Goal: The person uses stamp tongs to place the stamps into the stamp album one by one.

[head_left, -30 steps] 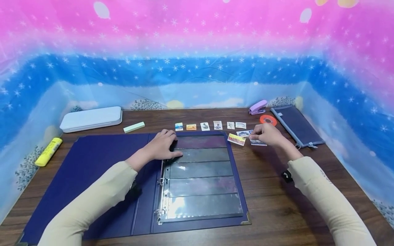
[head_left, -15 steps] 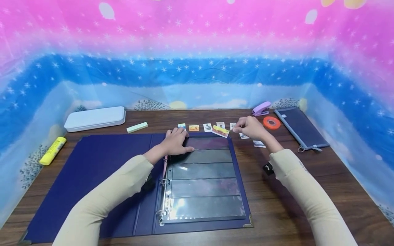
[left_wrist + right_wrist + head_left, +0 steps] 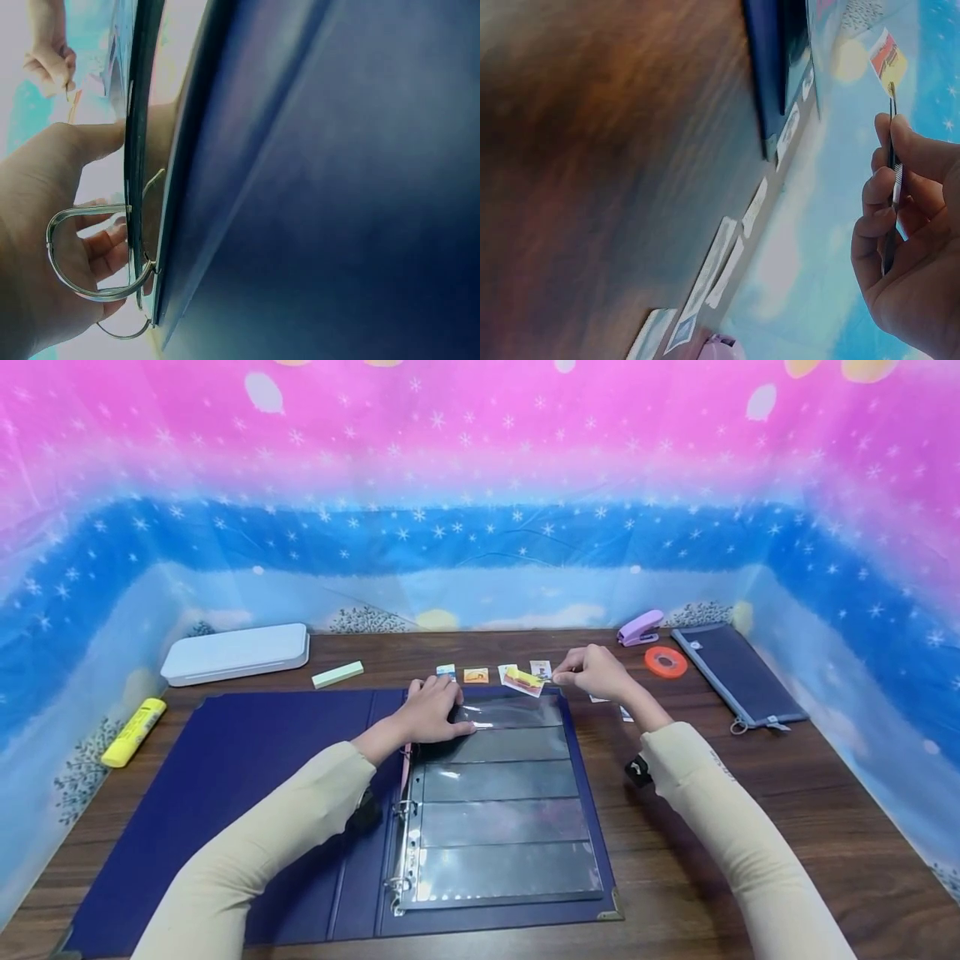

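The person's right hand (image 3: 592, 673) pinches a pair of tweezers (image 3: 897, 184) between thumb and fingers, and the tweezers point leftward across the far edge of the open binder (image 3: 225, 777). At their tip hangs a yellow-and-red stamp (image 3: 522, 680), in the air and partly in front of other stamps (image 3: 476, 676) lying on the table (image 3: 675, 860). From the head view its long axis runs left to right, dropping a little toward the right, where the tweezers grip that end; from the right wrist it stands tilted, the gripped corner lowest.

The left hand (image 3: 435, 710) rests on the top of the clear pocket page (image 3: 502, 822), fingers reaching toward the far edge, thumb spread away from them and pointing right. I can't tell how firmly it presses. Metal rings (image 3: 405, 807) hold the page on its left side.

A purple stapler (image 3: 640, 628), a roll of orange tape (image 3: 665, 662) and a dark zip pouch (image 3: 738, 672) sit beyond the right hand; a white case (image 3: 235, 654) stands at the far left.
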Motion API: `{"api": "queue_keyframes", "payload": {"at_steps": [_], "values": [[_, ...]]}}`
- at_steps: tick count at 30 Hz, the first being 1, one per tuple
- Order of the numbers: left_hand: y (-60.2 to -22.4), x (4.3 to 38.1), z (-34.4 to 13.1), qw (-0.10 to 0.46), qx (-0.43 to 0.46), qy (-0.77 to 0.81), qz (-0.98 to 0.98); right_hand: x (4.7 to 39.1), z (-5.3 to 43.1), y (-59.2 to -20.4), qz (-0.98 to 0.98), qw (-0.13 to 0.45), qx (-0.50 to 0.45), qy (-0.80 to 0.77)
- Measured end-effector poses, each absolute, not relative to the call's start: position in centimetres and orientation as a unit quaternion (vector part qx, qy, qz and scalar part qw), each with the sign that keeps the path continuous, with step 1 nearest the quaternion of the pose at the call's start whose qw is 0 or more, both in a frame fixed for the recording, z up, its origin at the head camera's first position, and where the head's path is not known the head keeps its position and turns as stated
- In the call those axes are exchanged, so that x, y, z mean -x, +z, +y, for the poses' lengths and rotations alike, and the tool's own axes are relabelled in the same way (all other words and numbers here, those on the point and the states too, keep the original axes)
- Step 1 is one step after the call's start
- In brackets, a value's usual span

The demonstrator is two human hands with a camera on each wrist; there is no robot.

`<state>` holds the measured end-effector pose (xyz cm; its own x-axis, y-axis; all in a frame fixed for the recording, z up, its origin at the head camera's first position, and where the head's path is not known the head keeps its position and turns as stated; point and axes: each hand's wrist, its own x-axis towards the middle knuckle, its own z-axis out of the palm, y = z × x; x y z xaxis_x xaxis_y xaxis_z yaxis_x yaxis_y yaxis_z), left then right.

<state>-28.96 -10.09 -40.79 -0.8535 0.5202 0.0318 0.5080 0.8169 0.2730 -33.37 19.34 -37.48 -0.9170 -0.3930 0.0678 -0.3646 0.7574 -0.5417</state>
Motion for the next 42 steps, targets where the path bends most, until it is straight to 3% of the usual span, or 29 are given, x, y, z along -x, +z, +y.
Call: {"api": "queue_keyframes", "payload": {"at_steps": [9,16,19,34,42], "values": [[-40.4,30.3,-10.3,0.052,-0.269,0.184,0.944,34.4,17.7,-36.5,0.939,0.022,0.209,-0.271],[-38.1,32.7,-11.1,0.171,-0.287,0.242,0.911,35.8,15.8,-35.6,0.945,0.051,0.202,-0.252],[-38.0,33.0,-11.6,0.197,-0.295,0.265,0.897,36.3,14.8,-35.6,0.946,0.064,0.220,-0.230],[-39.4,32.3,-11.7,0.084,-0.271,0.324,0.903,37.8,12.3,-36.7,0.918,0.146,0.308,-0.203],[-39.9,31.9,-12.1,0.078,-0.271,0.363,0.888,37.7,11.0,-37.3,0.905,0.155,0.340,-0.203]]}}
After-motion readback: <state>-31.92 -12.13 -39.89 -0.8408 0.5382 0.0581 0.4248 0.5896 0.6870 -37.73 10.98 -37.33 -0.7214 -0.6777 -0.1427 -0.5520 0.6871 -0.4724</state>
